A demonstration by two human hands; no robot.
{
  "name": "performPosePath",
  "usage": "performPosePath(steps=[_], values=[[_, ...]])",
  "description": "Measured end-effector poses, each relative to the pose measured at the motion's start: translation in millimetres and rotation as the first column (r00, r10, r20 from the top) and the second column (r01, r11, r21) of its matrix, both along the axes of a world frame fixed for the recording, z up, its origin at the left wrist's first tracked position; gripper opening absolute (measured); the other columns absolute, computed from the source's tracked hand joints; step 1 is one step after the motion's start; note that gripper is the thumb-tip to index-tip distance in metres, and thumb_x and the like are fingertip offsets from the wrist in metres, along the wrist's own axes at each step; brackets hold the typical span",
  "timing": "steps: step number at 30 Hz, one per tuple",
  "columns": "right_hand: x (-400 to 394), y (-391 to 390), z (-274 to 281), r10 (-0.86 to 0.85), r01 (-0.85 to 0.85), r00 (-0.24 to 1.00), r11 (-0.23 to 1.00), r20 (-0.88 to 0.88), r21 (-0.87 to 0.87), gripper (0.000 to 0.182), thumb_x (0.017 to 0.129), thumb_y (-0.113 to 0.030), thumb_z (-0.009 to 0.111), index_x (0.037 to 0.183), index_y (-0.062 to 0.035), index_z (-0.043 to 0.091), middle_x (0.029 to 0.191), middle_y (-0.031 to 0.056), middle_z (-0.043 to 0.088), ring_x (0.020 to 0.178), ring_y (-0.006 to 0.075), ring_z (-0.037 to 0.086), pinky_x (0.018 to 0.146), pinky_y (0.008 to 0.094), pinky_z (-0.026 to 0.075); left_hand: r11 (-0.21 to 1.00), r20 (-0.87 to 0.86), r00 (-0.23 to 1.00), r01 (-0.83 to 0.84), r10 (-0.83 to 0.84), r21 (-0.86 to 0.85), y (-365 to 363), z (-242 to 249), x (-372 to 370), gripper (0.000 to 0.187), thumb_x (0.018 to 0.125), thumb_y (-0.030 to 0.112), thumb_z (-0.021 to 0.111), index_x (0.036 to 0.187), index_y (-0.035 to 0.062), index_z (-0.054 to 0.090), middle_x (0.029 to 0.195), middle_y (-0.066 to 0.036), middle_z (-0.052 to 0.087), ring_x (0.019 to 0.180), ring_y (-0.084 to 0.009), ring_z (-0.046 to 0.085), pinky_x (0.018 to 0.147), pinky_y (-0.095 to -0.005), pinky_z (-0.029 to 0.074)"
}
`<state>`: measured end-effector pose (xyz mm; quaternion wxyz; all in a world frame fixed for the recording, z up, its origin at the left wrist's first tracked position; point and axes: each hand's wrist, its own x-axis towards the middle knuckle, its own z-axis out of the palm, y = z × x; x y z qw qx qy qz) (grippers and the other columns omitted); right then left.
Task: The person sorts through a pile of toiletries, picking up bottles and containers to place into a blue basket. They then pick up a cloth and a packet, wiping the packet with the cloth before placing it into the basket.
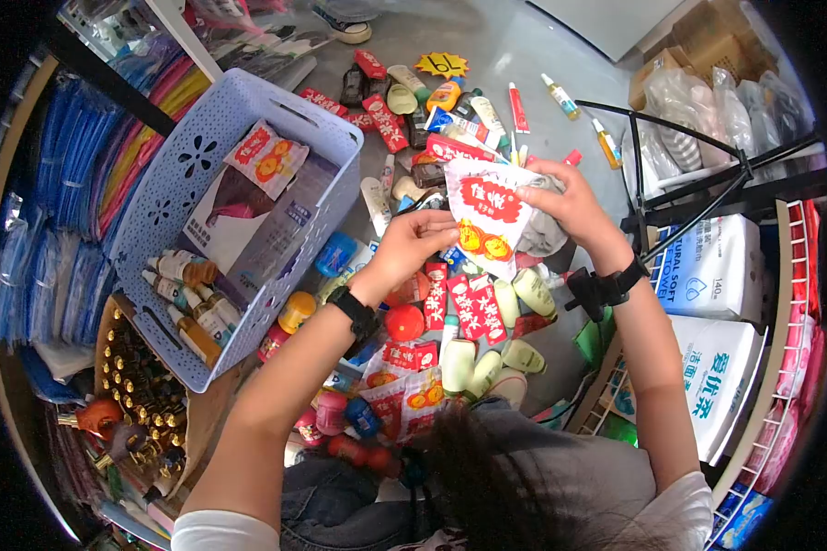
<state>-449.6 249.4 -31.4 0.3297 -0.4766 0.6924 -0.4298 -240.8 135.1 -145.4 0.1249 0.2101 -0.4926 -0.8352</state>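
Between my two hands hangs a white packet (490,216) with a red label and orange pictures. My left hand (413,243) pinches its left edge, fingers closed. My right hand (570,202) grips its upper right side, with a greyish crumpled thing (544,233) just beneath. Under them lies a heap of small bottles, tubes and packets, among them a red packet (476,306) and a pale green bottle (458,366). To the left stands a lilac basket (340,147) holding a similar white packet (265,158), a box (289,230) and several small bottles (193,338).
Blue plastic packs (73,138) fill the left side. A carton of gold-topped bottles (142,381) stands below the basket. At the right are a black metal frame (689,197), towel packs (712,266) and a wire rack (781,367). A shoe (351,32) shows at the top.
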Motion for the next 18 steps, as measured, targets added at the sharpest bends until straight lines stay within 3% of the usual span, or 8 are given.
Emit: performPosePath(steps=[2, 4, 5, 7, 13, 16, 18], values=[[3, 0, 1, -0.057, 0.057, 0.991, 0.998, 0.122, 0.004, 0.025, 0.079, -0.02, 0.07, 0.093, -0.0008, 0.062, 0.089, 0.0007, 0.061, 0.087, 0.0083, 0.053, 0.081, 0.0258, 0.043, 0.991, -0.06, 0.998, 0.004, 0.004, 0.132, 1, -5, -3, 0.029, 0.086, 0.008, 0.063, 0.112, -0.0052, 0.057, 0.104, -0.009, 0.064, 0.091, -0.0132, 0.06, 0.083, -0.0257, 0.048], [5, -1, 3, -0.103, 0.104, 0.963, 0.995, 0.249, 0.013, 0.025, 0.079, -0.02, 0.07, 0.093, -0.0007, 0.062, 0.089, 0.0001, 0.06, 0.086, 0.0078, 0.053, 0.08, 0.0248, 0.043, 0.969, -0.007, 1.0, -0.007, 0.009, 0.248, 2, -1, -3, 0.03, 0.087, 0.007, 0.062, 0.113, -0.0053, 0.057, 0.105, -0.01, 0.064, 0.093, -0.0135, 0.06, 0.085, -0.0258, 0.048], [5, -2, 3, -0.098, 0.096, 0.976, 0.995, 0.195, 0.021, 0.025, 0.08, -0.019, 0.07, 0.094, -0.0007, 0.062, 0.089, 0.0002, 0.06, 0.086, 0.0078, 0.053, 0.079, 0.0244, 0.043, 0.952, 0.02, 1.0, -0.016, 0.01, 0.305, 3, 1, -3, 0.03, 0.087, 0.007, 0.062, 0.113, -0.0053, 0.057, 0.105, -0.01, 0.064, 0.093, -0.0136, 0.06, 0.085, -0.0259, 0.048], [2, -1, 1, -0.089, 0.086, 0.992, 0.996, 0.088, 0.039, 0.025, 0.08, -0.018, 0.07, 0.095, -0.0007, 0.061, 0.088, 0.0004, 0.061, 0.085, 0.0076, 0.053, 0.078, 0.0237, 0.043, 0.968, 0.054, 0.998, -0.056, 0.044, 0.247, 5, -2, -4, 0.026, 0.088, 0.005, 0.059, 0.113, -0.0051, 0.057, 0.104, -0.01, 0.064, 0.093, -0.0143, 0.06, 0.086, -0.0263, 0.047], [2, 3, -4, -0.161, 0.154, 0.964, 0.987, 0.211, 0.052, 0.022, 0.08, -0.016, 0.069, 0.095, -0.0006, 0.061, 0.088, 0.0005, 0.061, 0.083, 0.0069, 0.054, 0.075, 0.0238, 0.044, 0.99, 0.109, 0.985, -0.129, 0.135, -0.054, 3, -2, -1, 0.024, 0.092, 0.005, 0.053, 0.112, -0.0055, 0.057, 0.104, -0.01, 0.064, 0.094, -0.0157, 0.06, 0.087, -0.0278, 0.046], [2, 6, -10, -0.181, 0.184, 0.965, 0.983, 0.192, 0.005, 0.022, 0.081, -0.016, 0.068, 0.095, -0.0005, 0.062, 0.089, 0.0008, 0.062, 0.082, 0.0069, 0.055, 0.074, 0.0236, 0.045, 0.962, 0.055, 0.976, -0.216, 0.21, 0.166, 5, -5, -2, 0.023, 0.094, 0.008, 0.048, 0.111, -0.0052, 0.058, 0.101, -0.011, 0.064, 0.093, -0.015, 0.06, 0.087, -0.0272, 0.046], [4, 7, -13, -0.208, 0.212, 0.966, 0.977, 0.157, -0.012, 0.02, 0.082, -0.015, 0.067, 0.094, -0.0006, 0.062, 0.089, 0.001, 0.062, 0.082, 0.0068, 0.055, 0.074, 0.0231, 0.045, 0.92, -0.004, 0.976, -0.203, 0.217, 0.336, 1, -8, -4, 0.027, 0.096, 0.01, 0.044, 0.115, -0.0067, 0.053, 0.111, -0.013, 0.06, 0.101, -0.0177, 0.058, 0.09, -0.029, 0.046]])
